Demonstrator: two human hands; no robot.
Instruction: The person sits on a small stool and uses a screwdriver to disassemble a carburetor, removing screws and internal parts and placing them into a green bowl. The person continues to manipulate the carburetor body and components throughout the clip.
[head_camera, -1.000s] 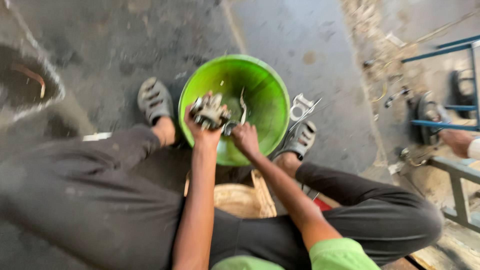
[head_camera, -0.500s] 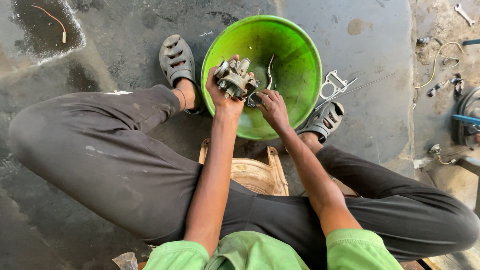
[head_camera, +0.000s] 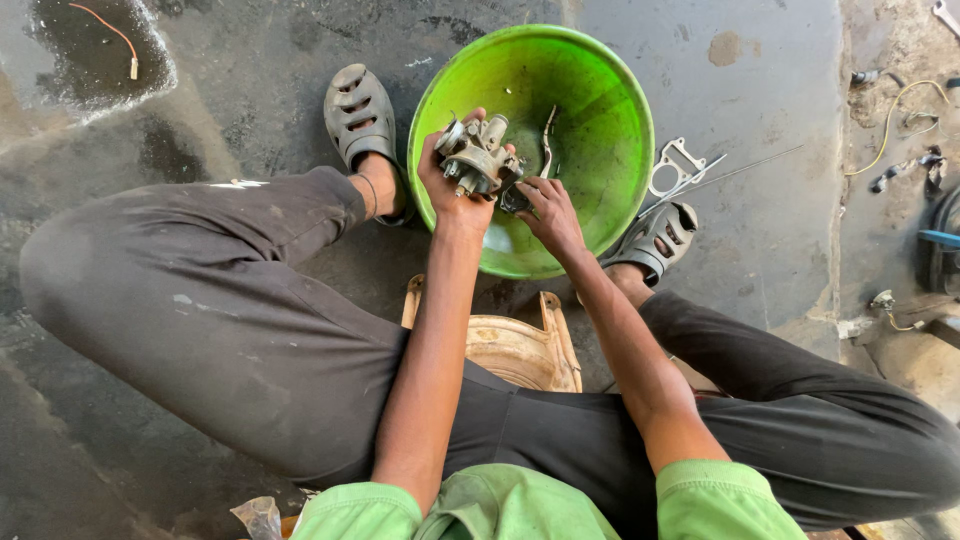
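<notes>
Our left hand (head_camera: 452, 190) grips metal carburettor (head_camera: 478, 158) over green basin (head_camera: 600, 120) (drips fall inside); our right hand (head_camera: 548, 212) pinches small dark part (head_camera: 514, 198) beneath it, steadying; we sit on concrete floor (head_camera: 770, 90).

Beside the round green plastic basin (head_camera: 600, 120), the left hand (head_camera: 452, 190) hides the grey metal carburettor's (head_camera: 478, 158) underside. The right hand (head_camera: 548, 212) covers a small dark part, too obscured to identify.
</notes>
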